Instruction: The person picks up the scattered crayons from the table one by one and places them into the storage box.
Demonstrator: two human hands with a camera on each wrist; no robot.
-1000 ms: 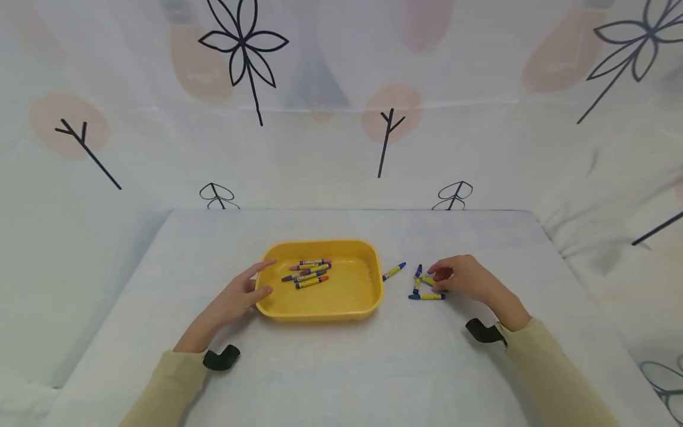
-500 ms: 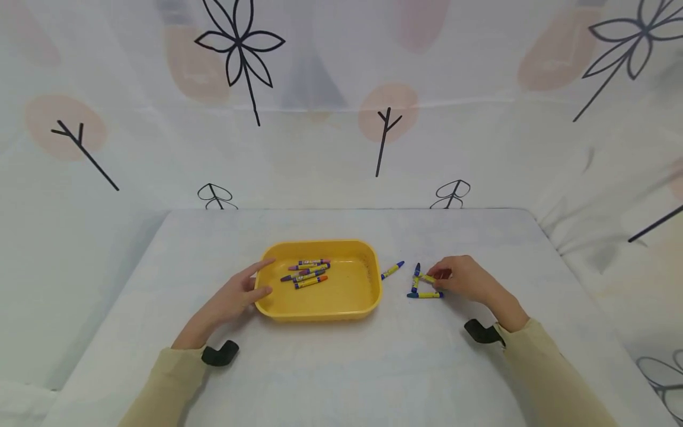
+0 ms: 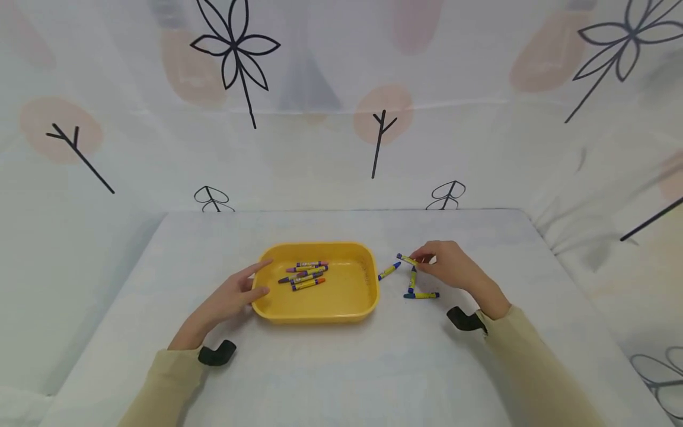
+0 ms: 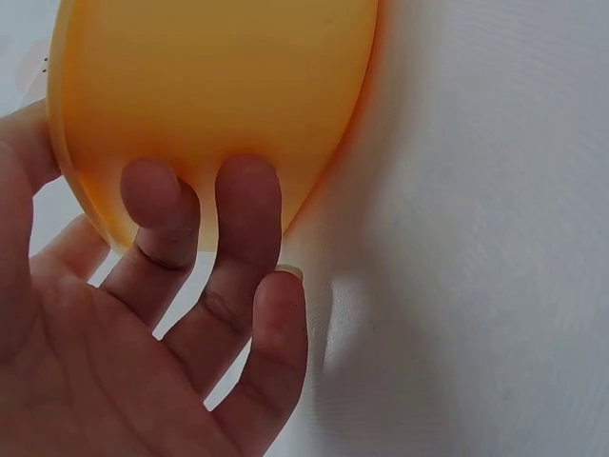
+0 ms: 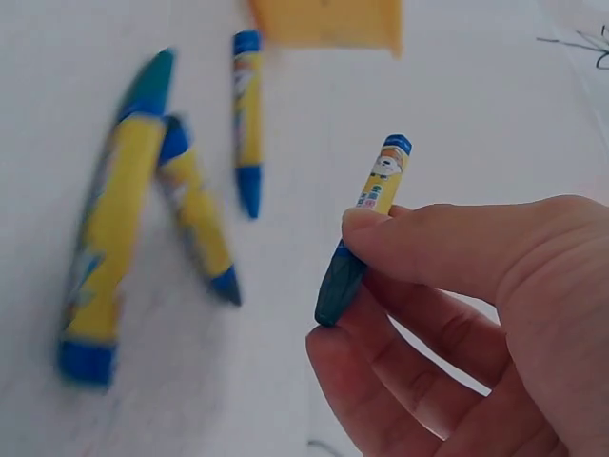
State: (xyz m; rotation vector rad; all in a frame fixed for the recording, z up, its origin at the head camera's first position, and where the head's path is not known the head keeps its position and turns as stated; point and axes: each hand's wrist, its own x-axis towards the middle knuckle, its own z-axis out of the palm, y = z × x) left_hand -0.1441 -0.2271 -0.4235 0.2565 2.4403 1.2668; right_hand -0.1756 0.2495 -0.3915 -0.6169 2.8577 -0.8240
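My right hand (image 3: 450,267) pinches a crayon (image 5: 385,176) between thumb and fingers; it has a yellow wrapper, blue end band and dark green tip. The held crayon is above the table, at the far end of an upright-lying blue crayon (image 3: 412,280). A dark-tipped crayon (image 3: 425,295) lies crosswise at that one's near end. Another blue crayon (image 3: 389,271) lies slanted beside the tray's right wall. My left hand (image 3: 229,302) grips the left end of the yellow tray (image 3: 349,296); in the left wrist view, fingertips (image 4: 249,195) press against its outer wall.
Several crayons (image 3: 308,283), with orange, pink, purple and dark tips, lie in the left half of the tray. A white cloth (image 3: 341,373) covers the table. Behind it rises a patterned fabric backdrop (image 3: 315,160).
The right hand has taken hold of a crayon from the small group right of the tray, lifted it and moved it away and slightly left. The left hand stays on the tray.
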